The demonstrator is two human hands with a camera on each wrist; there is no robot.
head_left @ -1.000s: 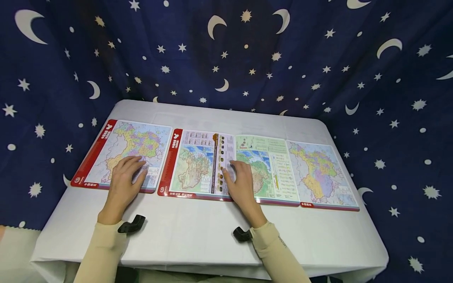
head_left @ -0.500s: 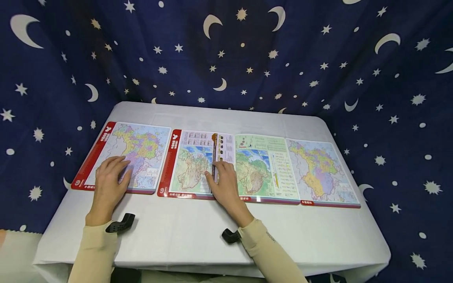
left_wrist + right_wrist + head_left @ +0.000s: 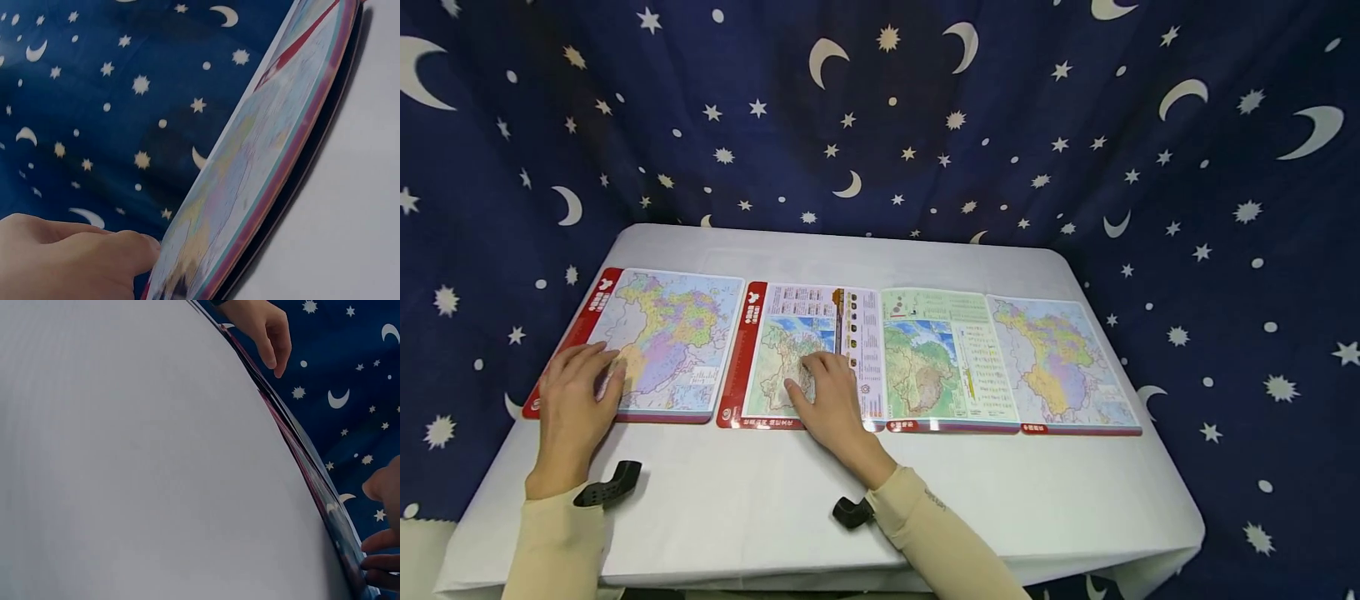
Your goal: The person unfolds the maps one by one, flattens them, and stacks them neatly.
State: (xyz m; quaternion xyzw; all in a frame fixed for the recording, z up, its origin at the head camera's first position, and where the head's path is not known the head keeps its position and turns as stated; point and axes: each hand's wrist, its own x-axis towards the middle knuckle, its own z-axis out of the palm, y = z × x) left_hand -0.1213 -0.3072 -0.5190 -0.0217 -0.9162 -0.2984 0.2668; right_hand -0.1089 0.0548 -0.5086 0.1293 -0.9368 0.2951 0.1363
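My left hand (image 3: pixel 576 400) is over the lower left part of a red-edged map (image 3: pixel 670 333), its fingers loosely bent and gripping nothing. In the left wrist view the left hand (image 3: pixel 81 262) shows beside the tilted-looking map surface (image 3: pixel 231 175). My right hand (image 3: pixel 835 404) lies over a second red-edged map (image 3: pixel 767 367), relaxed, thumb apart from the fingers. The right wrist view catches the right hand (image 3: pixel 387 512) at its right edge and the left hand farther off. Whether the fingertips touch the maps, I cannot tell.
A green-toned map (image 3: pixel 925 367) and a political map (image 3: pixel 1063 358) continue the row to the right. They lie on a white-covered table (image 3: pixel 737 500). Behind hangs a dark blue curtain (image 3: pixel 775 75) with moons and stars. Black wrist cameras (image 3: pixel 610 483) sit at the cuffs.
Both hands have moved left over the maps: the left from the map's middle to its red edge, the right from the purple text strip onto the map beside it. The maps stay put; the view shifts slightly.
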